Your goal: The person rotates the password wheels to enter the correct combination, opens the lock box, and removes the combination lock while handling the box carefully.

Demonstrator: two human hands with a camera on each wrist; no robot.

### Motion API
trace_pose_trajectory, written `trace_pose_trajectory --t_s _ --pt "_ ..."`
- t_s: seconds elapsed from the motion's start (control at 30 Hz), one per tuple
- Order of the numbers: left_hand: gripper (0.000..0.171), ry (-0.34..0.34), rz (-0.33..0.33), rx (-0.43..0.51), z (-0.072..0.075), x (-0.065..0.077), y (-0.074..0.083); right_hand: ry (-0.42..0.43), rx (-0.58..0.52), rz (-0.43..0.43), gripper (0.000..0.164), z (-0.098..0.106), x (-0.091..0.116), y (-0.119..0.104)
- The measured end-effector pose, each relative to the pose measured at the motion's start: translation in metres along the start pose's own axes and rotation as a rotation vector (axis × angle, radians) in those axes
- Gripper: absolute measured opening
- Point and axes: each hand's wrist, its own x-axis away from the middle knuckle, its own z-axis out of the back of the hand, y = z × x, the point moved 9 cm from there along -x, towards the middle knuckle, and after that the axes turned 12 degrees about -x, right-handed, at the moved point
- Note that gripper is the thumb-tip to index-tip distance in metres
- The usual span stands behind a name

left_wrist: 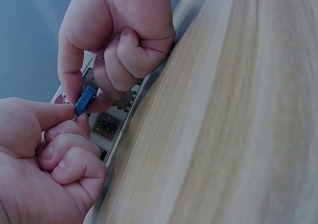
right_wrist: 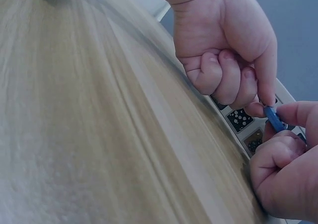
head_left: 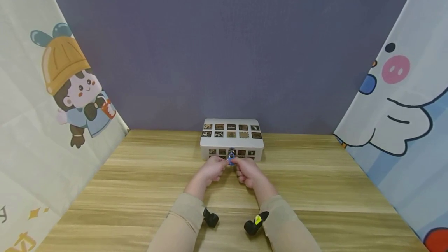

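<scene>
A white box (head_left: 231, 142) printed with small picture tiles stands at the back of the table. At the middle of its front, by the metal clasp (head_left: 231, 150), is a small blue padlock (head_left: 231, 158). My left hand (head_left: 212, 168) pinches it from the left between thumb and forefinger, other fingers curled. From the right, my right hand (head_left: 249, 171) pinches it the same way. In the left wrist view the blue padlock (left_wrist: 85, 101) shows edge-on between both hands' fingertips. Fingers hide part of it, and whether a key is there I cannot tell.
The wood-grain table (head_left: 168, 166) extends around the box, with a dark blue-grey wall (head_left: 227, 49) right behind. Printed curtains with cartoon figures (head_left: 80, 88) hang at both sides. Small black cameras (head_left: 210, 218) are worn at both wrists.
</scene>
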Motion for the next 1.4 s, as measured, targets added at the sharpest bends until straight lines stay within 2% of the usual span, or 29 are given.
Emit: trace_pose_trajectory --t_s 0.37,0.6,0.8,1.03,1.4 --pt "0.029 0.002 -0.003 -0.004 0.0000 -0.0015 -0.0019 -0.018 0.053 0.029 0.016 -0.0032 -0.0019 0.0009" --pt "0.030 0.001 -0.006 -0.006 -0.0003 -0.0017 -0.0021 -0.025 0.058 0.028 0.025 -0.0039 -0.0023 0.0025" --pt "0.031 0.004 -0.013 -0.017 0.0001 -0.0017 -0.0017 -0.026 0.061 0.028 0.022 -0.0051 -0.0018 0.0024" --pt "0.032 0.002 -0.015 -0.018 0.0003 -0.0017 -0.0016 -0.026 0.068 0.030 0.026 -0.0055 -0.0019 0.0019" --pt "0.032 0.002 -0.013 -0.010 0.0002 -0.0010 0.0008 -0.013 0.069 0.018 0.021 -0.0035 -0.0027 0.0006"
